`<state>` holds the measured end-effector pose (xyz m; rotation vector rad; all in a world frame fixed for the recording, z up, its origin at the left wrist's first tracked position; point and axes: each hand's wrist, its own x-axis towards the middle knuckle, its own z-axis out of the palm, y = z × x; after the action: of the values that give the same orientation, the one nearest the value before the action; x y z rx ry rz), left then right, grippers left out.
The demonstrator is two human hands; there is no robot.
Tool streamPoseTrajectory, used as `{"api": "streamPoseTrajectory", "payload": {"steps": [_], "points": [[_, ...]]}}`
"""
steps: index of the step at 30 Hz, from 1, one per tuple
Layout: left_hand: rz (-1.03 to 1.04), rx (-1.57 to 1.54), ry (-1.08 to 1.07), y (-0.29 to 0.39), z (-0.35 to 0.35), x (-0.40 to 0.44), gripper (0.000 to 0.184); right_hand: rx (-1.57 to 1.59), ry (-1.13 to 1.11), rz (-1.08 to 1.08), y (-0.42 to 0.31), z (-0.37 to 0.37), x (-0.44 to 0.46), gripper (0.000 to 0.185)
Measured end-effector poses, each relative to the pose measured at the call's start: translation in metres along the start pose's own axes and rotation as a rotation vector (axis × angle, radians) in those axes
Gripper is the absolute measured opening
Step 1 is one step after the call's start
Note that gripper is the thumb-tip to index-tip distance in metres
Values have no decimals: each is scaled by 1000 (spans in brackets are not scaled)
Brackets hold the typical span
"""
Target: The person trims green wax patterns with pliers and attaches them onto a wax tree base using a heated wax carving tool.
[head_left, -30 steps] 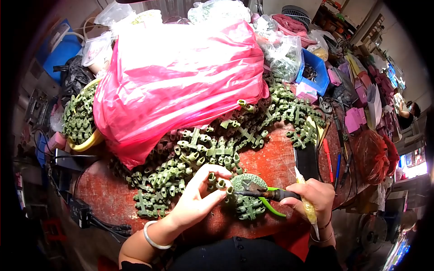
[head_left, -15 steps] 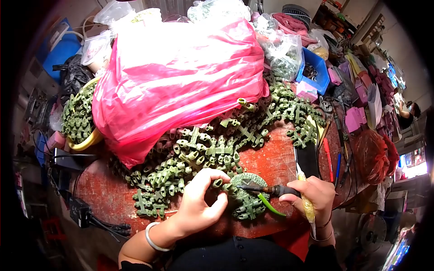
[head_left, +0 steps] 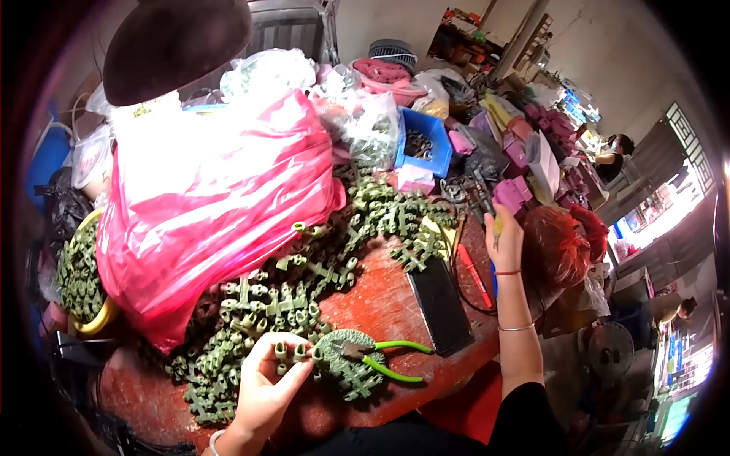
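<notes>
My left hand (head_left: pixel 268 380) is at the front of the table, thumb and fingers closed on a small green moulded piece (head_left: pixel 299 353) with open cups. Beside it lies a round green textured block (head_left: pixel 342 372), with green-handled pliers (head_left: pixel 395 346) resting on it, jaws to the left. My right hand (head_left: pixel 506 242) is stretched out to the table's far right, its fingers closed around a yellow-wrapped tool (head_left: pixel 498 230). It is close to several dark, slim tools (head_left: pixel 480 196). The dark-handled tool's position is unclear.
A pink plastic bag (head_left: pixel 220 205) covers much of the heap of green moulded pieces (head_left: pixel 258 304). A black phone-like slab (head_left: pixel 441 308) and a red pen (head_left: pixel 474 273) lie at right. Behind are a blue bin (head_left: pixel 423 143) and a red bag (head_left: pixel 557 245). Another person (head_left: pixel 614 156) is far right.
My right hand has moved from the green block to the back right. The dark-handled tool is away from the block, exposing the pliers. My view has turned right; my left hand still holds the green piece.
</notes>
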<state>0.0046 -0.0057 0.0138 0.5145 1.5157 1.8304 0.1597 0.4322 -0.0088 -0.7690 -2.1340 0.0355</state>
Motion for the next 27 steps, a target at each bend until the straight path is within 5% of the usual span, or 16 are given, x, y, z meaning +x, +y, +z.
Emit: {"api": "streamPoseTrajectory", "payload": {"steps": [15,17,20,21,25,27], "points": [[-146,-163,16,-3,-1,0,28,-235,-258,-20,-11,10,-6,34],[-93,-130,-19,-5,-3,1,26,-291,-66,-206,-38,-1,-2,35],[15,81,-4,-1,1,3,23,103,-49,-218,-121,-38,-5,31],[45,146,-11,0,0,3,22,403,-126,-84,-149,-49,-14,27],[195,312,-27,-7,-6,6,23,802,-567,-288,-215,-77,-46,24],[247,340,-43,-7,-7,7,24,1013,-764,-127,-233,-80,-60,27]]}}
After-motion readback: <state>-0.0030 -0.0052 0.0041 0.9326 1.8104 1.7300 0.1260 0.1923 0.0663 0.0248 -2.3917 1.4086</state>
